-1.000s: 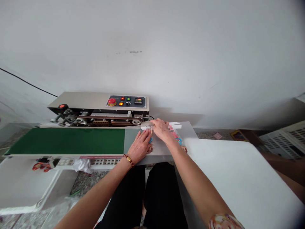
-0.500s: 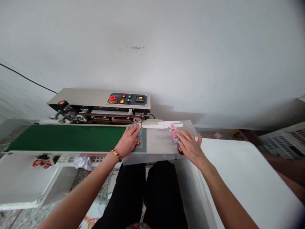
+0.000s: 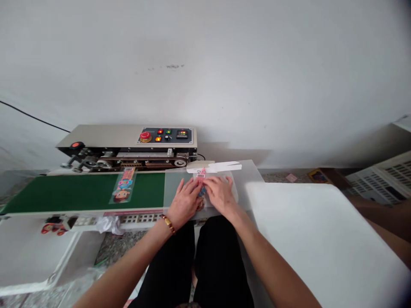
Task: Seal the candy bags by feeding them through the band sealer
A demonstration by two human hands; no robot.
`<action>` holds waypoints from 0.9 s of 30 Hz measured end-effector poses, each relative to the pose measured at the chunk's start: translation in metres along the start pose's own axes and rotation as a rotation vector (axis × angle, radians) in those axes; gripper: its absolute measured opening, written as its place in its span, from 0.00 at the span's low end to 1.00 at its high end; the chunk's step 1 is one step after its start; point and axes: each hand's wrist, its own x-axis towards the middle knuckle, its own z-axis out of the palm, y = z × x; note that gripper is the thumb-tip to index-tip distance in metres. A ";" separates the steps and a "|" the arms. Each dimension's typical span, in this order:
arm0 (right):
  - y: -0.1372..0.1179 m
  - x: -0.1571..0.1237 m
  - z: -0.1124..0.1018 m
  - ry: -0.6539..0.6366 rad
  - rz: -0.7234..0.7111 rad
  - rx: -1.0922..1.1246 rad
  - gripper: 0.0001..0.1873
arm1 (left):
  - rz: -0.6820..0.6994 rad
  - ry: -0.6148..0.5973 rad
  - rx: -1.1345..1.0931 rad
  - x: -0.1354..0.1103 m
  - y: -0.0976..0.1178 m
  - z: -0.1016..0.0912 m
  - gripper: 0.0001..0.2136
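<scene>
My left hand (image 3: 185,201) and my right hand (image 3: 220,193) lie side by side on a clear packet with a pink header (image 3: 201,174), pressing it flat on the translucent feed plate (image 3: 247,171). The fingers of both hands are stretched out over it. The packet's top edge points at the inlet of the band sealer (image 3: 128,145). A second packet with a cartoon print (image 3: 123,186) lies on the green conveyor belt (image 3: 64,192) to the left, under the sealing head.
The sealer's control panel (image 3: 165,135) with a red button faces up. A white table (image 3: 321,239) is on the right, a white tray (image 3: 28,252) with colourful items at lower left. Crates (image 3: 382,175) stand at far right.
The packet under my left hand has travelled left along the green belt. My right hand drew another packet from the right to the middle, and my left hand came back beside it.
</scene>
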 end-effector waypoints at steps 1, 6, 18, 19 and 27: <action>0.003 0.008 -0.005 -0.002 0.050 0.028 0.17 | -0.056 0.011 -0.014 0.007 0.006 0.002 0.17; 0.011 0.044 -0.021 -0.153 0.291 0.010 0.11 | -0.490 0.009 0.050 0.047 0.000 0.002 0.13; 0.011 0.038 -0.013 -0.029 0.239 0.778 0.11 | -0.537 0.187 -0.757 0.047 0.008 -0.008 0.07; 0.009 0.034 -0.017 0.017 0.189 0.876 0.11 | -0.496 0.234 -0.870 0.043 0.011 -0.016 0.08; -0.026 0.006 -0.096 0.236 -0.180 0.943 0.11 | -0.309 0.331 -0.998 0.035 0.035 -0.095 0.09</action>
